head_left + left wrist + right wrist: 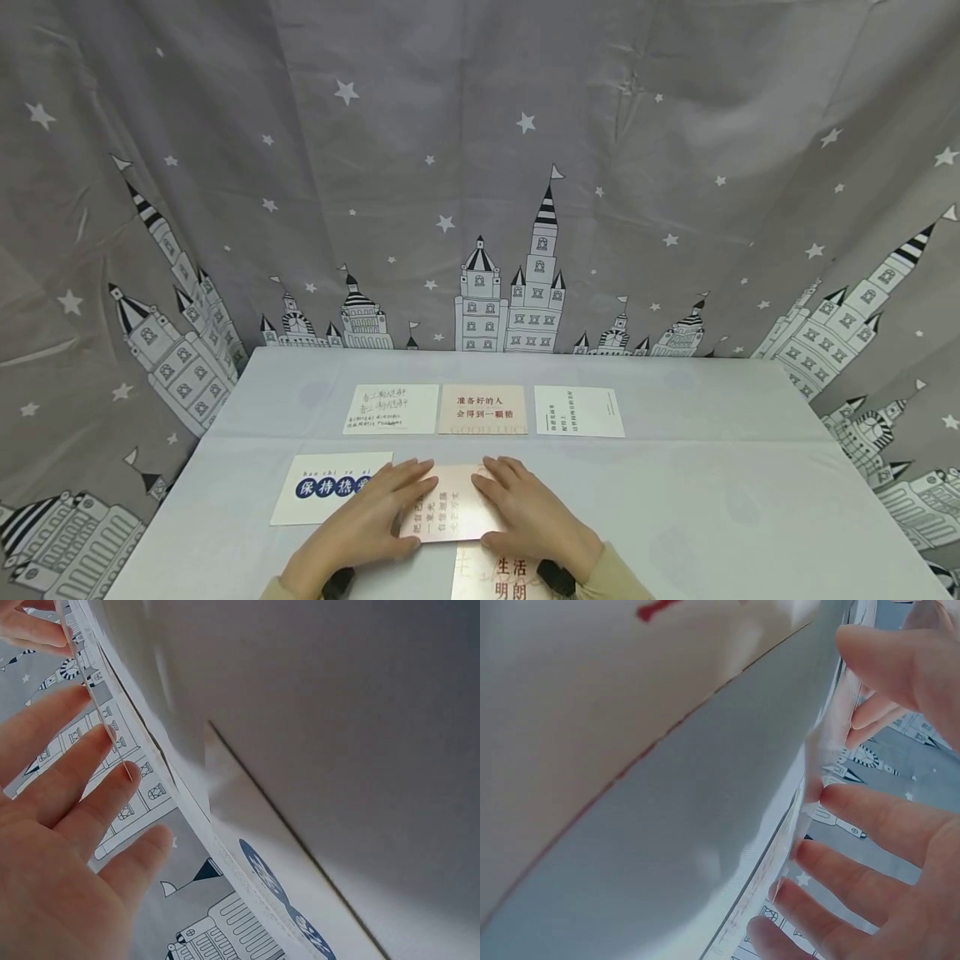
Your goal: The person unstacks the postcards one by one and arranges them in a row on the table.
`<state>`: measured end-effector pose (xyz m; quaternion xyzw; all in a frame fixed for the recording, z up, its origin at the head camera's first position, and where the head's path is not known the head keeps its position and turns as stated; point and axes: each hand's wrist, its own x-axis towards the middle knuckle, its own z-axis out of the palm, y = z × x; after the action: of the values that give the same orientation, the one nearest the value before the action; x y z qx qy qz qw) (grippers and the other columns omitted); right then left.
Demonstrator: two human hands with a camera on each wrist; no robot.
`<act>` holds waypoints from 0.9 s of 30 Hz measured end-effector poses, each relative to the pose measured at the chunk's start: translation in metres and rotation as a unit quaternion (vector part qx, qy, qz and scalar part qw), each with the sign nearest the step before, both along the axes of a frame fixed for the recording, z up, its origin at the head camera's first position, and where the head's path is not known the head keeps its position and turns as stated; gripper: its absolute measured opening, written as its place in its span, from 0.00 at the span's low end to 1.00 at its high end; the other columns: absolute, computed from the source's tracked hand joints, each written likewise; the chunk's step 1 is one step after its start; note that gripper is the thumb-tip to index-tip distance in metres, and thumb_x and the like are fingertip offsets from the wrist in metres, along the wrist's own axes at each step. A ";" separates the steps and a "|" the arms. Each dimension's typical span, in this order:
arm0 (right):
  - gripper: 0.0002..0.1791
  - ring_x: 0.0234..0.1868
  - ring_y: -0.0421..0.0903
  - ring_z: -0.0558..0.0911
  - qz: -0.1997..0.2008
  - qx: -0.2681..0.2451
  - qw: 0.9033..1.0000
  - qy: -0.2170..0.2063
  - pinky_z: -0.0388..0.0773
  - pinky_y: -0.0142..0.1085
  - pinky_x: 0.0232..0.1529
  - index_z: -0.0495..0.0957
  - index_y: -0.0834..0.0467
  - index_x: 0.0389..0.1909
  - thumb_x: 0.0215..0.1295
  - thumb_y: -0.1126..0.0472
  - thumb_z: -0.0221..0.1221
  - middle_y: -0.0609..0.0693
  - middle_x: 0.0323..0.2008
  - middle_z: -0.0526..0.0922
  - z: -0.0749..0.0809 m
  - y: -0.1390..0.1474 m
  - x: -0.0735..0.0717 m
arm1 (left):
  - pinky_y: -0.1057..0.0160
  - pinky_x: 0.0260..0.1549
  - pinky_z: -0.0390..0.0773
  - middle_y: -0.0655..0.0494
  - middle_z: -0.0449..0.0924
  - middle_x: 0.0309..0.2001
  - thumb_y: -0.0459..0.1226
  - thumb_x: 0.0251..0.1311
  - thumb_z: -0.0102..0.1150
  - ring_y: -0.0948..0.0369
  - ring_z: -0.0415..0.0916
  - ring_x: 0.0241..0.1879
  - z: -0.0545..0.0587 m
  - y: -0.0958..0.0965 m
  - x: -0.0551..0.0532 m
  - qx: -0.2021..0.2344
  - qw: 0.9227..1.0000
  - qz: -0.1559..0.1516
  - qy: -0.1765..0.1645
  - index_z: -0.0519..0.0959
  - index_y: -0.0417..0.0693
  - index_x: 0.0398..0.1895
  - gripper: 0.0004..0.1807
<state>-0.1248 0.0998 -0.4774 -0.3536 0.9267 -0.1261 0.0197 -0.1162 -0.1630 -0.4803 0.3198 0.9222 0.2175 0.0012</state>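
A pale pink card (453, 500) with columns of Chinese characters is held slightly above the table in the head view. My left hand (375, 512) grips its left side, thumb at the near corner and fingers at the far one. On the opposite side my right hand (534, 515) pinches it the same way. Both wrist views show the card almost edge-on at the fingertips. Beneath and nearer lies a cream card with red characters (512, 575), partly covered by the right hand and wrist. A white card with blue circles (300, 504) lies beside the left hand, which hides its right part.
Along the back of the white table (712, 492) lie a handwritten white card (392, 410), a pink card with red text (483, 408) and a white card with small dark text (579, 411). A grey castle-print curtain (480, 108) hangs behind and at the sides.
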 end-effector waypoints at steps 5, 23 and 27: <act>0.39 0.65 0.56 0.66 -0.001 0.007 1.000 0.005 0.66 0.45 0.64 0.70 0.57 0.65 0.52 0.46 0.65 0.58 0.66 0.66 0.000 -0.003 -0.003 | 0.42 0.65 0.55 0.45 0.65 0.66 0.44 0.41 0.72 0.44 0.60 0.66 -0.002 -0.002 -0.005 -0.004 1.000 -0.001 -0.001 0.74 0.39 0.60 0.39; 0.39 0.65 0.56 0.66 0.007 0.011 1.000 0.014 0.66 0.46 0.64 0.71 0.59 0.64 0.52 0.46 0.66 0.59 0.65 0.67 -0.005 -0.011 -0.017 | 0.38 0.63 0.55 0.43 0.66 0.66 0.43 0.40 0.73 0.42 0.61 0.65 -0.004 -0.006 -0.016 0.004 1.000 -0.006 0.000 0.74 0.37 0.59 0.38; 0.39 0.65 0.56 0.66 0.003 0.014 1.000 0.011 0.66 0.46 0.63 0.71 0.59 0.64 0.52 0.46 0.67 0.59 0.65 0.67 -0.005 -0.013 -0.019 | 0.39 0.64 0.55 0.43 0.65 0.66 0.43 0.41 0.72 0.42 0.60 0.65 -0.005 -0.008 -0.019 0.002 1.000 -0.005 -0.007 0.74 0.37 0.60 0.39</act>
<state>-0.1439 0.0865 -0.4822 -0.3570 0.9276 -0.1090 0.0144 -0.1350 -0.1712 -0.4853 0.3228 0.9200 0.2219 0.0079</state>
